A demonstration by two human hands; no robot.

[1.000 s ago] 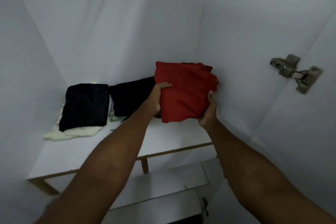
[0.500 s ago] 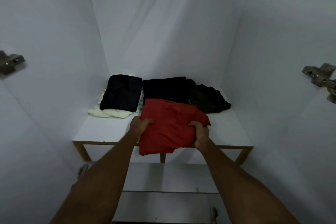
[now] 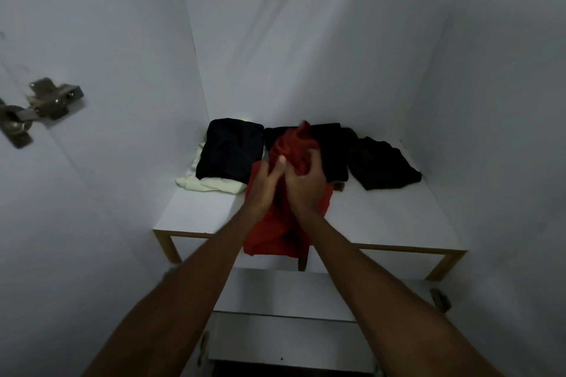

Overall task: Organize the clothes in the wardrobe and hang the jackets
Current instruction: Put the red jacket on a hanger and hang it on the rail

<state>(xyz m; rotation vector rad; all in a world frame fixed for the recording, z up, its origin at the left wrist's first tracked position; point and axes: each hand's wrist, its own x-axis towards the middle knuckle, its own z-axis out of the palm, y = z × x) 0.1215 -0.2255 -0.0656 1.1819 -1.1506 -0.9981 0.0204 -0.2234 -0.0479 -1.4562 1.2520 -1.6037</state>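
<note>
Red garment [image 3: 275,232], soft and loosely bunched, is gripped by both hands over the front edge of the wardrobe shelf [image 3: 382,220], its lower part hanging past that edge. The left hand [image 3: 265,185] is curled round the cloth on its left side, thumb raised; the right hand [image 3: 306,190] is clenched on a gathered fold just beside it, the two hands touching. The fabric is judged light and limp, without stiffness, likely to sag and unfold wherever it is not supported; a firmer hold would be taken at the folded edges or from beneath, not at the crumpled top. Nothing fragile or slippery is suggested.

Behind the hands, along the shelf's rear edge, a folded black garment [image 3: 231,151] is seen on a pale cream cloth [image 3: 208,185] toward the left rear corner, a second black fold [image 3: 332,153] at the middle, partly hidden by the red cloth, and a dark crumpled piece [image 3: 382,165] toward the right rear corner. Bare shelf is left along the front edge at both sides, more of it at the right. White wardrobe walls close in on three sides; a metal door hinge [image 3: 36,107] is fixed to the left wall, well apart from the hands.
</note>
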